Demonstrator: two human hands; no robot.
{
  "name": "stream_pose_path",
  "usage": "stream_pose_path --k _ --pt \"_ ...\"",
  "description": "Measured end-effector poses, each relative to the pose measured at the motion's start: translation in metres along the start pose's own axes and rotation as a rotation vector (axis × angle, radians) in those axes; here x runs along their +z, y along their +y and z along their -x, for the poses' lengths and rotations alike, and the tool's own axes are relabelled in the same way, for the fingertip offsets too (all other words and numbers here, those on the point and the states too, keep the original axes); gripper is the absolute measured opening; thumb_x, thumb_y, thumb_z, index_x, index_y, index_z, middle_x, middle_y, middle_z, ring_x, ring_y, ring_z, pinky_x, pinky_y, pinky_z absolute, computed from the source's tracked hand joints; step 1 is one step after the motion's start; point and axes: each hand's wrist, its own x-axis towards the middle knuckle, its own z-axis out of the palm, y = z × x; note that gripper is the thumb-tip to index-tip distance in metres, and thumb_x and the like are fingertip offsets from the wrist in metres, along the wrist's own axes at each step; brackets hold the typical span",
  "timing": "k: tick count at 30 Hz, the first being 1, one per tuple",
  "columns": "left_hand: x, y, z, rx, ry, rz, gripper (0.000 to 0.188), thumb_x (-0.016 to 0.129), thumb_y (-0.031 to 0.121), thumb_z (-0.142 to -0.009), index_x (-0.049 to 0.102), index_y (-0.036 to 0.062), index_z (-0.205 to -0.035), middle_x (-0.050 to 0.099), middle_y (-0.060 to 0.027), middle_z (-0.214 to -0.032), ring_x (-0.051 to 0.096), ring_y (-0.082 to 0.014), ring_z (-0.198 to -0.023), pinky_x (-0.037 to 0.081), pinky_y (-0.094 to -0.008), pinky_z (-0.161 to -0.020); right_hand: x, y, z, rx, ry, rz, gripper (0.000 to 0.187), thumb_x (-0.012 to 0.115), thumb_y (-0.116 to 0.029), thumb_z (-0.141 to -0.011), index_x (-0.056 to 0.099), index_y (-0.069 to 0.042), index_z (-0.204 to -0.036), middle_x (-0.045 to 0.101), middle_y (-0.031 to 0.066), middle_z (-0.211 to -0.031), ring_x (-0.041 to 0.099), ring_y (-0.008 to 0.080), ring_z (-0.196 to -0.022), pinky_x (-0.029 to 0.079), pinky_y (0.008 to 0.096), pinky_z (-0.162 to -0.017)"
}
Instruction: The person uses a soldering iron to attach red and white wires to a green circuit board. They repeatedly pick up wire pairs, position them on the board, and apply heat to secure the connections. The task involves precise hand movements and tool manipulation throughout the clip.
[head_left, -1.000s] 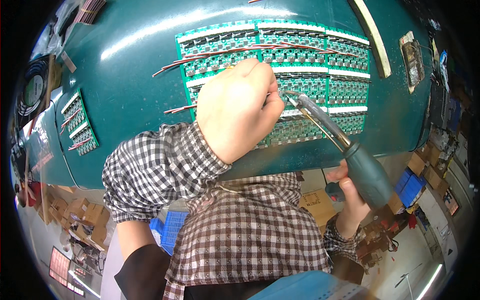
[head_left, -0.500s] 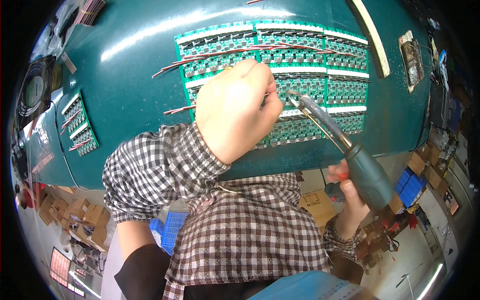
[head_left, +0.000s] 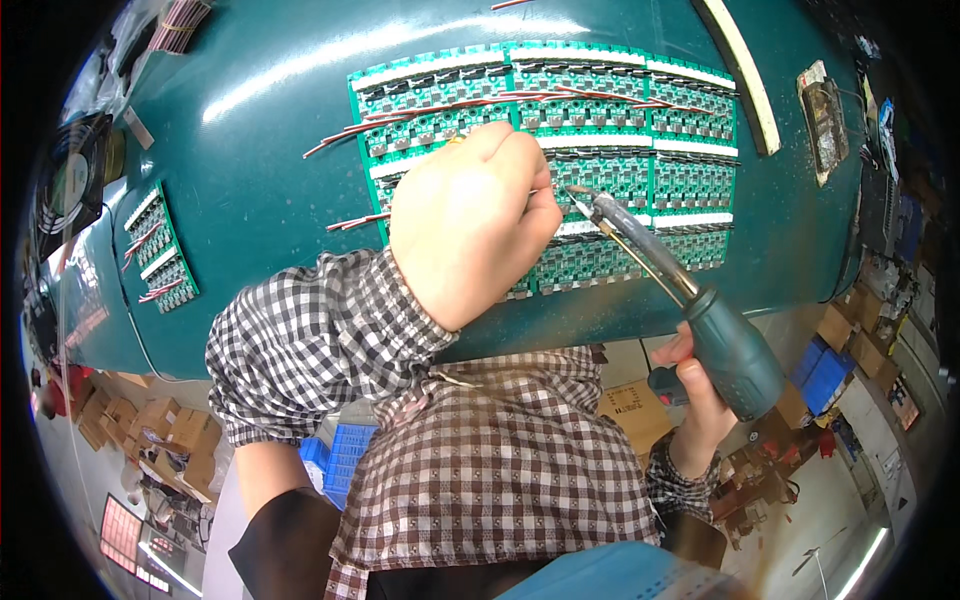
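Note:
A block of green circuit boards (head_left: pixel 690 185) with white strips and small dark parts lies on the table. Over its middle is my left hand (head_left: pixel 475 220), thumb and fingertips pinched together; whatever they grip is hidden. My right hand (head_left: pixel 700 395) is closed round the green handle of a soldering gun (head_left: pixel 738 350), a red trigger-like part by its fingers. The gun's metal tip, with a thin feed tube alongside, points up and left at the boards, just right of my left fingertips. Red and black wires (head_left: pixel 400 113) lie across the upper rows; more wire ends (head_left: pixel 358 221) stick out left of my hand.
A smaller board strip with wires (head_left: pixel 160 248) lies at the left. Further left stands a fan (head_left: pixel 75 178), with a wire bundle (head_left: pixel 182 22) above. To the right are a pale curved strip (head_left: pixel 742 75) and a dark, stained block (head_left: pixel 824 120) near the table edge.
The soldering gun's tip has shifted slightly left, closer to my left fingertips, and my right hand moved with it. My left hand has barely moved and stays pinched.

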Motion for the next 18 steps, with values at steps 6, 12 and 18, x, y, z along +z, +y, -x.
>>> stream_pose_path --k 6,12,18 --pt "0.0027 0.0002 0.0015 0.005 0.019 0.013 0.014 0.066 0.001 -0.067 0.055 0.0058 -0.073 0.055 -0.0049 -0.069 0.055 -0.0183 -0.057 0.045 -0.0293 -0.051 0.0007 0.0024 0.0031 0.011 0.007 0.004 0.047 0.07 -0.025 -0.079 0.056 0.012 -0.106 0.057 0.0104 -0.075 0.059 0.0206 -0.066 0.052 0.0349 -0.064" --pt "0.0028 -0.001 0.0009 0.023 0.029 0.014 0.014 0.067 0.002 -0.066 0.055 0.006 -0.073 0.055 -0.0049 -0.069 0.055 -0.0183 -0.056 0.045 -0.0298 -0.051 -0.0007 -0.0001 0.0016 0.025 -0.017 0.017 0.048 0.069 -0.025 -0.079 0.057 0.012 -0.107 0.058 0.0109 -0.076 0.059 0.0198 -0.068 0.052 0.0346 -0.065" --pt "0.0028 -0.0005 0.0009 0.023 0.026 0.022 0.014 0.067 0.003 -0.067 0.055 0.0065 -0.072 0.055 -0.0046 -0.068 0.054 -0.0183 -0.056 0.044 -0.0303 -0.05 0.0007 0.0014 0.0029 0.032 -0.005 0.009 0.047 0.069 -0.023 -0.078 0.056 0.012 -0.107 0.057 0.0104 -0.076 0.058 0.0195 -0.068 0.053 0.0351 -0.066"
